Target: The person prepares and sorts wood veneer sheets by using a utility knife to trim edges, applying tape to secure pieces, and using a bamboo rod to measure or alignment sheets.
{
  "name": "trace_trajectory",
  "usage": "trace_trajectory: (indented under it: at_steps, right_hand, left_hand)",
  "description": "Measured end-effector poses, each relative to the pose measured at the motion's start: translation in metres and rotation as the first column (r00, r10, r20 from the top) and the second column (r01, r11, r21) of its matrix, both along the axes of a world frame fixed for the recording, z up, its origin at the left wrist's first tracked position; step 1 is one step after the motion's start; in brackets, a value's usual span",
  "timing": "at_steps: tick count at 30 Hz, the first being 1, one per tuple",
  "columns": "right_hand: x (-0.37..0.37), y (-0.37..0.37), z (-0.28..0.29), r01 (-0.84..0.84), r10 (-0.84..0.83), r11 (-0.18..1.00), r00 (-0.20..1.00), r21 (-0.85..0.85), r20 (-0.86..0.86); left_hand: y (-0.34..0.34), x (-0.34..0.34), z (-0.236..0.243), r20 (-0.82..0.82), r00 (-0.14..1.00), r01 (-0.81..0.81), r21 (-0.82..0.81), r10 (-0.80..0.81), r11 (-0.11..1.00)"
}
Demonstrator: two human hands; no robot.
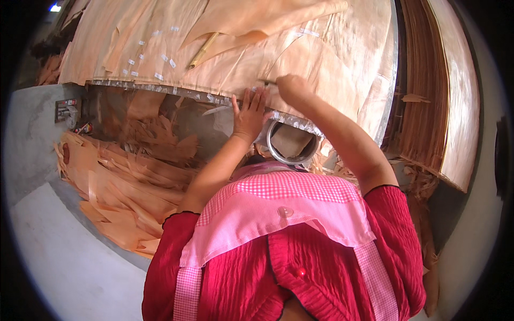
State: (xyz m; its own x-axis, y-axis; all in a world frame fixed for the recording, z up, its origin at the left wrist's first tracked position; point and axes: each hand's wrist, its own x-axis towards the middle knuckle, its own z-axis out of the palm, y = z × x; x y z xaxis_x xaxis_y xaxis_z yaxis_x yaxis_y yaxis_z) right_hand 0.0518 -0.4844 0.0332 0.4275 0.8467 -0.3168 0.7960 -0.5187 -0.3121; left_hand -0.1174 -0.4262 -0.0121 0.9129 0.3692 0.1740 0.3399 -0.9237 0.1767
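Note:
Thin wood veneer sheets (230, 69) lie stacked across the table in front of me. My left hand (250, 115) rests flat at their near edge, fingers spread and holding nothing. Just to its right, my right hand (293, 90) is closed in a fist above the veneer. From it a short, thin, dark tool (267, 82) sticks out to the left; most of it is hidden in the fist, and I cannot make out its kind. Farther off, a yellowish stick (203, 51) lies on the veneer beside a loose, curled veneer sheet (257, 27).
Small white tape pieces (172, 63) dot the veneer, left of middle. Beneath the table's near edge stands a round metal-rimmed container (269, 143). Veneer scraps (128, 187) heap on the floor at left. A tall veneer stack (428, 91) stands at right.

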Motion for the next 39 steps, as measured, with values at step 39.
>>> trace_trajectory:
  at_steps: [39]
  right_hand:
    - [-0.074,0.040,-0.030,0.481,-0.464,0.868,0.874,0.124,-0.147]
  left_hand:
    - [0.030,-0.023,0.003,0.049,0.996,0.077,-0.039,-0.075,0.996]
